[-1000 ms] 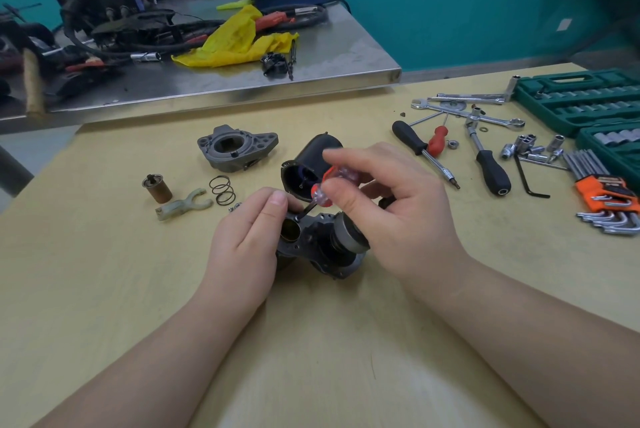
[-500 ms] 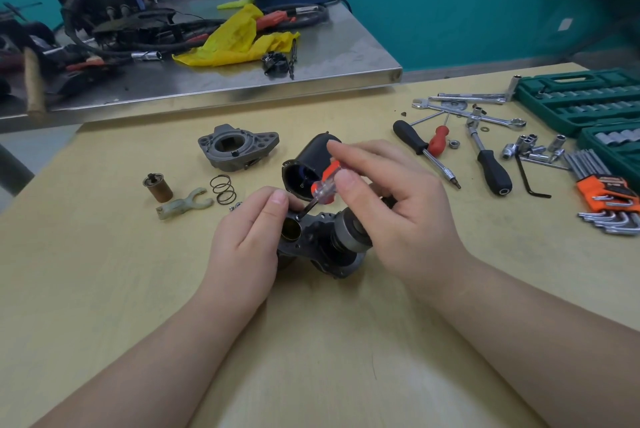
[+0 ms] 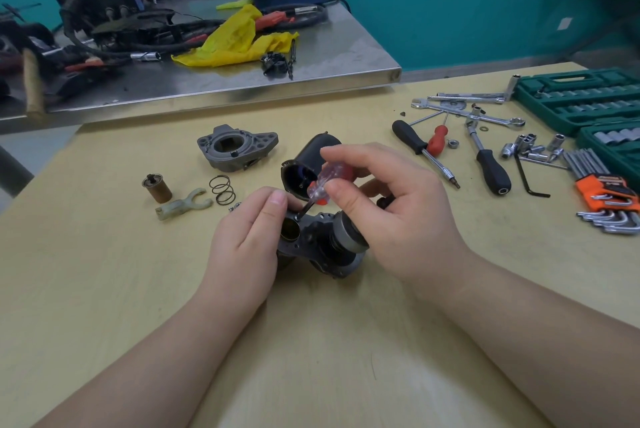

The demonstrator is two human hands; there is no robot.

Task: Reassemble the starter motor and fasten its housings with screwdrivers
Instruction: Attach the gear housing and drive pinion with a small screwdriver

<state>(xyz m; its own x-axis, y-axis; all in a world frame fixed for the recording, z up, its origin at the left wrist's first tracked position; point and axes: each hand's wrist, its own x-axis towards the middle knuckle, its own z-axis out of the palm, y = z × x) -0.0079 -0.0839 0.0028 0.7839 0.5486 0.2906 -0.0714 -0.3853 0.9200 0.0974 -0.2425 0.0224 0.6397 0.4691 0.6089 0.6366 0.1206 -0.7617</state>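
screwdriver (image 3: 323, 182) handle steeper than before

Bare pale wooden tabletop (image 3: 104, 289) lies open in front of both forearms and far to the left. Left of the left hand (image 3: 246, 237), a brass-coloured cylinder (image 3: 157, 188), a pale plastic fork lever (image 3: 183, 209) and black coil springs (image 3: 221, 189) crowd the way (all lying close together). Rightward, black-handled screwdrivers (image 3: 491, 168) and loose chrome sockets (image 3: 530, 149) block passage.
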